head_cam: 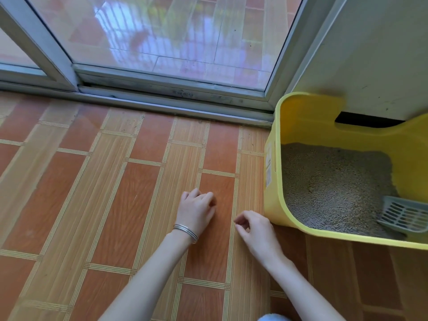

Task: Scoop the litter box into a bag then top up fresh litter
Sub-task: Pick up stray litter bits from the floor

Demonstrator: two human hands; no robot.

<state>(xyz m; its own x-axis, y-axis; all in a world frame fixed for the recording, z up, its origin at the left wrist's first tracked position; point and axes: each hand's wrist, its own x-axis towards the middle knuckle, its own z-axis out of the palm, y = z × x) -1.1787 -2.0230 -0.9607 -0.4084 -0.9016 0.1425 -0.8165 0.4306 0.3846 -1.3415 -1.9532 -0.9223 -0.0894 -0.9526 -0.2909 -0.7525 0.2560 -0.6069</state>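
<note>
A yellow litter box (275,200) stands on the floor at the right, filled with grey-beige litter (331,181). A pale grey slotted scoop (404,215) lies in the litter at the box's right side. My left hand (196,210), with thin bracelets on the wrist, hovers over the floor left of the box, its fingers loosely curled and holding nothing. My right hand (254,230) hangs just beside the box's near left corner, fingers also loosely curled and empty. No bag is in view.
The floor (115,193) has orange and tan wood-pattern tiles. A sliding glass door (162,38) with a metal track (162,98) runs along the far side. A pale wall panel (370,54) stands behind the box.
</note>
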